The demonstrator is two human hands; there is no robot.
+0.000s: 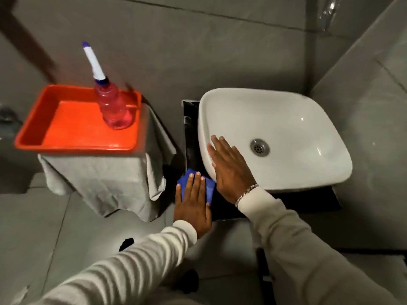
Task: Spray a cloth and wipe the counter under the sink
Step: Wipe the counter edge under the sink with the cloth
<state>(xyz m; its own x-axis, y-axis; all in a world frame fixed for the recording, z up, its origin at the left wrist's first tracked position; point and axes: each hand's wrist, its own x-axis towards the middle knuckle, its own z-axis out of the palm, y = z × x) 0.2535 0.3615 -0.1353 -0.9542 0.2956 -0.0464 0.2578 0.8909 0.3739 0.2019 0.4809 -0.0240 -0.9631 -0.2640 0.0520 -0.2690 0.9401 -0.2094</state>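
Observation:
A blue cloth [209,187] lies on the black counter [304,200] at its front left corner, beside the white sink basin [286,128]. My left hand [193,203] presses flat on the cloth with fingers straight, covering most of it. My right hand [231,170] rests flat with spread fingers on the basin's left rim, holding nothing. The pink spray bottle [114,106] with its white and blue nozzle stands upright in the orange tray [66,142] to the left, away from both hands.
The orange tray sits on a stand draped in grey fabric [105,186], close to the counter's left edge. Grey tiled wall [198,51] lies behind and to the right. A grey floor [44,238] lies below.

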